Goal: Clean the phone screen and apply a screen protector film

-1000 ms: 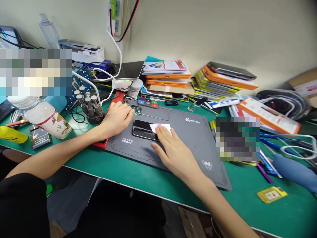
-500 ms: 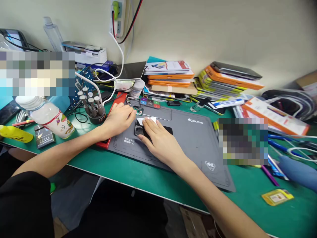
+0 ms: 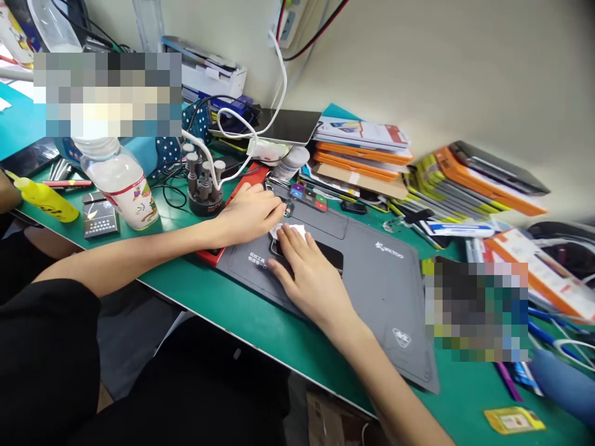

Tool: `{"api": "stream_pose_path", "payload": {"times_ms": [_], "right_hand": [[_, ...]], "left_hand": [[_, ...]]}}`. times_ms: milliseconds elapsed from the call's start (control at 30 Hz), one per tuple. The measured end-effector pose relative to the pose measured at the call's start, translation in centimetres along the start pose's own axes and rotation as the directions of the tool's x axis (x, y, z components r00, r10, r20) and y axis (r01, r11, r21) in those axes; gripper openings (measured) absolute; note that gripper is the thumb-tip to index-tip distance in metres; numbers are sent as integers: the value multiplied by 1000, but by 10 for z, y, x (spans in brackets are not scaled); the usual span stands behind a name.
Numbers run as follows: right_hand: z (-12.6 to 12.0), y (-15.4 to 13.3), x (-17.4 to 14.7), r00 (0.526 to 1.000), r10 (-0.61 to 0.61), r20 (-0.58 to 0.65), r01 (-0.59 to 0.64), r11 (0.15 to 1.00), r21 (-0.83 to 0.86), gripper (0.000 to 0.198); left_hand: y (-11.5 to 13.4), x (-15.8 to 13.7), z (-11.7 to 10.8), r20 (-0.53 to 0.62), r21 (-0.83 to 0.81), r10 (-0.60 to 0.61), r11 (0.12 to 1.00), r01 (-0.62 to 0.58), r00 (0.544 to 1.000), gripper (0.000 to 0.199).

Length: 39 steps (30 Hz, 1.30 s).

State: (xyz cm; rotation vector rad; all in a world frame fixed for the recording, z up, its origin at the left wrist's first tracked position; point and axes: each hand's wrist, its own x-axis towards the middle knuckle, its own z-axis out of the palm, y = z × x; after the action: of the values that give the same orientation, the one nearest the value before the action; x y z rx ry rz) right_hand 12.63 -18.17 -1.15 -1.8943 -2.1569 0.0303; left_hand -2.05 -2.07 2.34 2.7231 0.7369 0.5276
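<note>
On the grey work mat [image 3: 367, 291] lies a dark smartphone [image 3: 332, 257], partly covered by my right hand [image 3: 311, 272]. Beneath the fingertips of that hand a white wipe [image 3: 301, 230] is pressed onto one end of the phone. My left hand [image 3: 253, 214] rests at the mat's left side with its fingers curled, close to the wipe. What it holds, if anything, is hidden. A small charm [image 3: 288, 209] shows just beyond its fingertips.
To the left stand a screwdriver holder [image 3: 204, 186], a labelled bottle [image 3: 127, 186], a black box [image 3: 100, 214] and a yellow bottle [image 3: 49, 199]. Stacked orange boxes [image 3: 357, 164] line the wall. A yellow packet [image 3: 514, 421] lies at right. A white cable [image 3: 279, 80] hangs behind.
The view has swung left and tilted, so everything appears shifted to the right. My right hand still presses the wipe onto the phone, and my left hand stays curled beside it.
</note>
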Motion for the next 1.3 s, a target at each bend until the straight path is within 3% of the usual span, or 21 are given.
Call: {"api": "stream_pose_path", "payload": {"times_ms": [167,367,567,667,833,967,1100,1200,1233,1267,1300], "right_hand": [[0,-7,-30,998,-59,-27,59,998,-4,69],[2,9,5,997,43,-71,-45,999,-24,73],[5,-27,-13,994,-64,-84,63,998,-12,75],[5,-30,-21,993,-61,-99,63,998,10,72],[3,-10,16,995,21,-98,-21,1000,-2,70],[4,-13,31,984,42,-170,-52,997,-55,49],[-3,-24,-1,970,-88,-227,69,993,-93,45],[-25,-10,-38,950,-194,-245,203,979,13,44],[-35,0,-48,947,-143,-288,171,983,73,38],[-45,12,-56,925,5,-381,42,992,115,33],[-55,25,-62,855,164,-492,-97,982,159,27]], "left_hand": [[1,-1,0,13,17,11,1000,-11,1000,43],[-2,1,1,9,35,19,999,-19,1000,43],[-5,6,1,4,63,32,997,-32,999,44],[-6,6,1,-5,64,48,997,-47,999,44],[-9,7,1,-32,79,58,995,-55,998,41],[-13,8,0,-64,99,78,993,-72,995,39],[-15,8,0,-83,93,85,993,-78,993,39],[-15,8,0,-86,77,81,994,-74,993,40],[-15,8,-1,-89,68,82,995,-76,993,39],[-14,8,-1,-91,59,84,995,-79,992,39],[-14,8,-1,-93,54,87,995,-82,992,39]]}}
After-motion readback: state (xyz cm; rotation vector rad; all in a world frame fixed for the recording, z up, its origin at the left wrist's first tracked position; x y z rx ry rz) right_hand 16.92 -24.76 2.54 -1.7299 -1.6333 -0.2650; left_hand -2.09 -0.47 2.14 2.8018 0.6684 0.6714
